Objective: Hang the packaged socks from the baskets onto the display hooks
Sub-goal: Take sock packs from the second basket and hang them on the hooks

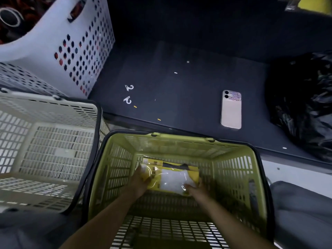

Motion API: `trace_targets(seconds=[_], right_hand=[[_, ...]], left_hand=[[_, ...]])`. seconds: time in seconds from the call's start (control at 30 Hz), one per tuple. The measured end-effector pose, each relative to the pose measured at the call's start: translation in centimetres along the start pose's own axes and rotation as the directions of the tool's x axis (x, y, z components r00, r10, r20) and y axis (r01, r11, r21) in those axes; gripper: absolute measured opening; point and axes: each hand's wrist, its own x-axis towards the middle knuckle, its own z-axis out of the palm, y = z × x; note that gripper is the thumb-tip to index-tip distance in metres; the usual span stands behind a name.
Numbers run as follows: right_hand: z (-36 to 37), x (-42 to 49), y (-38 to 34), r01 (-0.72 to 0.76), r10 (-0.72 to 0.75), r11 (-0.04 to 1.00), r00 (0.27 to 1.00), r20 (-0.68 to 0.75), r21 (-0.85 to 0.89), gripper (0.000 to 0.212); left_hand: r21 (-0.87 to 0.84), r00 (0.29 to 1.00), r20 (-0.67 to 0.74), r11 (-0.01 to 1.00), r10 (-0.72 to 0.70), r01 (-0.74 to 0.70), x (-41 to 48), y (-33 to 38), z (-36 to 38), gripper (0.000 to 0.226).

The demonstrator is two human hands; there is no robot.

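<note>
Now: sock pack (172,178) low in green basket (233,146), long axis left-right; left hand (141,182) grips left end, right hand (195,190) right end, probably pinching (blurred). Both equally near; lift goes straight up.

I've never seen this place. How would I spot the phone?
Start at the green basket at the bottom. Beyond its far rim lies a dark mat, and the phone lies flat on it toward the right, near a black bag. It is the only pale pink slab there; the white hooks are tiny.
</note>
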Motion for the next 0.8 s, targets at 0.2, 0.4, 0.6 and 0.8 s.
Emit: trace_targets(seconds=[0.2,0.4,0.6,0.8], right_hand=[[-2.7,-0.9,-0.6,-0.088,0.070,0.979,0.992,0.100,0.185,0.045],[-6.9,-5.8,-6.4,0.045,-0.066,0.995,0.961,0.269,0.084,0.078],[-13.1,-14.7,-14.5,0.304,-0.340,0.933,0.919,0.197,0.194,0.079],[-17.2,-21.5,-17.3,0.452,-0.593,0.699,0.800,0.095,0.554,0.037]], left_hand=[[-0.203,0.984,0.061,0.963,-0.170,0.179,-1.0,2.5,-0.7,0.022],[-0.198,0.973,0.173,0.963,-0.152,0.186,-3.1,5.1,-4.1,0.035],[-0.299,0.938,0.346,0.948,0.000,0.110,-6.2,13.3,-9.0,0.068],[-0.796,0.893,0.071,0.564,0.444,-0.217,-10.5,23.1,-11.0,0.035]])
